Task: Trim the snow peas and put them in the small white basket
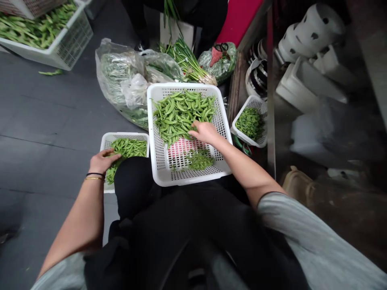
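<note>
A: Well, your right hand point(204, 132) sits on the pea pods point(181, 110) in the large white basket point(157, 161), fingers curled down; whether it grips one, I cannot tell.

B: And your left hand point(102, 160) lies loosely open, fingertips touching the smaller heap of pods point(130, 148) in the small basket point(121, 135) beside your knee.

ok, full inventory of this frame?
large basket: one, white, centre
pea pods: pile, green, its far half
trimmings: small heap, green, its near half
left basket: one, white, pods inside
right basket: one, white, green bits inside
crate: one, white, top left, pods inside
plastic bags: several, clear, behind large basket
scallions: one bunch, green, top centre
crockery: several, white, right
left hand: one, bare, on left basket's pods
right hand: one, bare, on large basket's pods
</note>
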{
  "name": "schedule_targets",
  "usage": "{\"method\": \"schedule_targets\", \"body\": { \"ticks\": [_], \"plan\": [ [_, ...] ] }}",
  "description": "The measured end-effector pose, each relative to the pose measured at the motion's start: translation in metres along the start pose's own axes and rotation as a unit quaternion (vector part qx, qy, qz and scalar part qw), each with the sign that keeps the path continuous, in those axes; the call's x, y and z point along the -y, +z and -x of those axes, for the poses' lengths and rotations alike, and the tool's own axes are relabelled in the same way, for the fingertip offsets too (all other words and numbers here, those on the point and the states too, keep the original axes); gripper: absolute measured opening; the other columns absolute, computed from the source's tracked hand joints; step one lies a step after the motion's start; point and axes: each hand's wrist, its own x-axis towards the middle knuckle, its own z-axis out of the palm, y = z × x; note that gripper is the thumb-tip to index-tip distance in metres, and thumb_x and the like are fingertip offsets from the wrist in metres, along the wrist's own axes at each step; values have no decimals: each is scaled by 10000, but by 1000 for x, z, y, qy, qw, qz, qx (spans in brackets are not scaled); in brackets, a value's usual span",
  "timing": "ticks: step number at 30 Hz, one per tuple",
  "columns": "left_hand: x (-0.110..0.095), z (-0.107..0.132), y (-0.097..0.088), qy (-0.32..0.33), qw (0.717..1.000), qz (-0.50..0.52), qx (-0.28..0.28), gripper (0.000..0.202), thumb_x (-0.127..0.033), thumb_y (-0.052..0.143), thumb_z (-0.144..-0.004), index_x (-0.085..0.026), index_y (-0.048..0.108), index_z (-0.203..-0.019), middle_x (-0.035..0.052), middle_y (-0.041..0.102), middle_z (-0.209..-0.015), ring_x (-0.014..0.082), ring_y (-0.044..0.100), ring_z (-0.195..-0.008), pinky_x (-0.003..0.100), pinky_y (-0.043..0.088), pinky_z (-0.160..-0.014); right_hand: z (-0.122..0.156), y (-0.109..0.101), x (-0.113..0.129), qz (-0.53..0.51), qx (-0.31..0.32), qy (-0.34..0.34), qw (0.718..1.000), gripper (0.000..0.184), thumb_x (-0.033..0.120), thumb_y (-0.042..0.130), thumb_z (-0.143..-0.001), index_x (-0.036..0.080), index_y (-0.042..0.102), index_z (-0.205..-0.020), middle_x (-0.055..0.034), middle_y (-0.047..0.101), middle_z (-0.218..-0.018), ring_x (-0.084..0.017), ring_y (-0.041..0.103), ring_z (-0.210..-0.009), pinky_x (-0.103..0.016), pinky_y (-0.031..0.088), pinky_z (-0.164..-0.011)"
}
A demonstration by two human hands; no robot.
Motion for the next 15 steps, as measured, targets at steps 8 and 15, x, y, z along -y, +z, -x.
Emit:
{"method": "schedule_targets", "body": {
  "ticks": [8,15],
  "plan": [
    [-78,50,3,-9,984,137,-113,143,-283,712,-679,-214,696,-803,15,664,-701,146,574,-592,294,451,-582,-10,-1,-5,-191,-127,32,973,121,264,505,-819,159,564,-810,-71,667,-805,-201,633,-791,-312,466,-722],
    [-182,137,102,-4,927,313,205,378,-386,729,-674,-102,697,-922,56,679,-677,118,585,-526,239,476,-506,92,10,42,-664,-46,-10,746,231,417,522,-795,206,436,-833,22,624,-657,-115,596,-509,-234,462,-492]
  ]
}}
